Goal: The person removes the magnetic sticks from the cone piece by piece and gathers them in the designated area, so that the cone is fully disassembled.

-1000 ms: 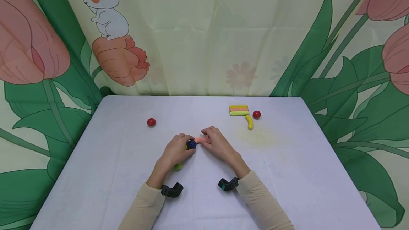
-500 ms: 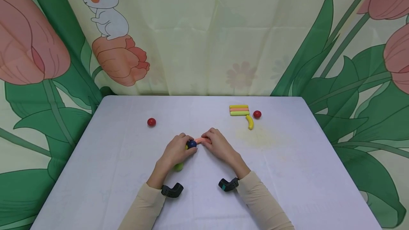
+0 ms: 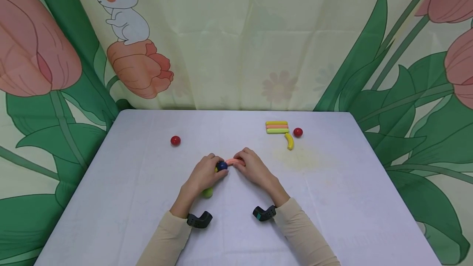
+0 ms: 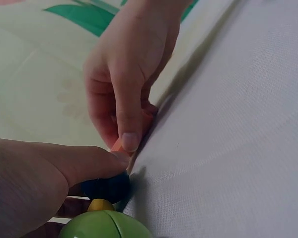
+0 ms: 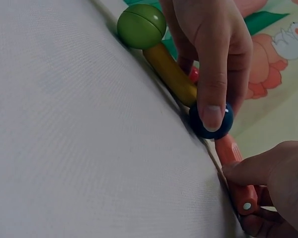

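Note:
In the head view, my left hand (image 3: 202, 173) grips a dark blue ball (image 3: 221, 166) between thumb and fingers. A yellow rod (image 5: 169, 74) runs from that ball to a green ball (image 5: 141, 26), as the right wrist view shows; from above, the left hand covers most of the rod. My right hand (image 3: 256, 170) pinches a coral-pink magnetic rod (image 3: 233, 161), slightly curved. One end of the pink rod meets the blue ball; the other end (image 5: 247, 206) shows a small silvery disc. All these pieces lie low against the white cloth.
Toward the back right, yellow, pink and light green straight rods (image 3: 276, 127) lie side by side. Near them are a curved yellow rod (image 3: 289, 141) and a red ball (image 3: 297, 132). Another red ball (image 3: 175, 141) sits at the back left of the white-covered table (image 3: 140, 184).
The right hand's raised fingers have come down and curled closer round the pink rod. The left hand and the blue ball have stayed almost in place.

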Demonstrator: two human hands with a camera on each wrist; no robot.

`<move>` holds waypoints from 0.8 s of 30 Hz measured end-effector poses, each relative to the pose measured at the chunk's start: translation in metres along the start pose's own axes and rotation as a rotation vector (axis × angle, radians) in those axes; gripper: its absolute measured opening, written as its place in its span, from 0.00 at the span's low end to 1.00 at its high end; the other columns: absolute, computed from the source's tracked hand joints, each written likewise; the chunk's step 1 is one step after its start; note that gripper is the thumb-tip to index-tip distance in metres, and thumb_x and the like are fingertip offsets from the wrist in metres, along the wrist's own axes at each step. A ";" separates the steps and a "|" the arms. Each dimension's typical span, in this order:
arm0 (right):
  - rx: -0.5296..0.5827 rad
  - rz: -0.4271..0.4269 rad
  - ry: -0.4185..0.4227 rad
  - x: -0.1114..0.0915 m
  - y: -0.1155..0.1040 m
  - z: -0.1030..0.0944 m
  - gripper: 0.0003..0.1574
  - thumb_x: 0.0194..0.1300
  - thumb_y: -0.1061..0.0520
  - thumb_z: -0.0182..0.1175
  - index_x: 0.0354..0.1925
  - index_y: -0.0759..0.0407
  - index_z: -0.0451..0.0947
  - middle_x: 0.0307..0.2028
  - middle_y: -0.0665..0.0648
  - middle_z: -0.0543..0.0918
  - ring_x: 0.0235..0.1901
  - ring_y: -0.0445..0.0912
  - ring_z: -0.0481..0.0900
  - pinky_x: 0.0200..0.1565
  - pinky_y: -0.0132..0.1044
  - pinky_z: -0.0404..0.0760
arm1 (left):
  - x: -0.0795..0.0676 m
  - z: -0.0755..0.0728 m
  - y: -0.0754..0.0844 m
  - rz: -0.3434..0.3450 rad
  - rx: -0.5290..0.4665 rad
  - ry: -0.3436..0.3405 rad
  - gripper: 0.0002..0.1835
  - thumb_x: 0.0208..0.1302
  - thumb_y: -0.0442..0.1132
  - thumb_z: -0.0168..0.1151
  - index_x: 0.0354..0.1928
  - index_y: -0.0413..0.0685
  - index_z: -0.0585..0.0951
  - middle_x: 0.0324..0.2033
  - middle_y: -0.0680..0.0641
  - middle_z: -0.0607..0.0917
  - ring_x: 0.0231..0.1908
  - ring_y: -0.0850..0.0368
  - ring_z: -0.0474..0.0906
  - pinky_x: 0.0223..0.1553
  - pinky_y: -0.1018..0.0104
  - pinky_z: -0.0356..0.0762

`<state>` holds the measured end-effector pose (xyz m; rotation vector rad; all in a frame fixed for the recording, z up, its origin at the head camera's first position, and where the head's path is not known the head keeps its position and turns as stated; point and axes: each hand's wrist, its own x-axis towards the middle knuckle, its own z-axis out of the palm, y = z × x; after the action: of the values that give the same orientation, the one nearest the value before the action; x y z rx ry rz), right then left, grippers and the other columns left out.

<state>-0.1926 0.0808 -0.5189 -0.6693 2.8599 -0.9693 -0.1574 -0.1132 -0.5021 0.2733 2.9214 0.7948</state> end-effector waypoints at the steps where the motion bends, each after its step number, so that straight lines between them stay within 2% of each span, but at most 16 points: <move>1: 0.001 0.010 0.006 0.000 0.000 0.000 0.14 0.69 0.51 0.64 0.48 0.58 0.83 0.39 0.52 0.77 0.36 0.42 0.70 0.38 0.32 0.71 | 0.000 0.000 0.000 -0.001 0.000 -0.001 0.24 0.63 0.51 0.69 0.55 0.43 0.82 0.46 0.44 0.82 0.42 0.52 0.77 0.48 0.56 0.82; 6: 0.027 0.046 0.046 0.000 0.001 0.000 0.14 0.69 0.51 0.64 0.46 0.59 0.82 0.36 0.52 0.76 0.33 0.42 0.70 0.35 0.31 0.70 | 0.000 0.000 0.001 -0.006 0.006 -0.003 0.24 0.63 0.51 0.69 0.55 0.44 0.82 0.47 0.44 0.82 0.43 0.52 0.78 0.49 0.55 0.82; 24: 0.046 0.043 0.109 0.002 0.003 0.001 0.13 0.68 0.53 0.65 0.45 0.61 0.83 0.36 0.54 0.79 0.33 0.42 0.72 0.35 0.31 0.74 | 0.000 0.001 0.000 0.005 0.016 0.002 0.23 0.63 0.51 0.70 0.55 0.44 0.83 0.47 0.44 0.83 0.44 0.51 0.79 0.50 0.55 0.82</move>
<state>-0.1950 0.0816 -0.5207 -0.5662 2.9214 -1.0941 -0.1575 -0.1130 -0.5029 0.2820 2.9313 0.7737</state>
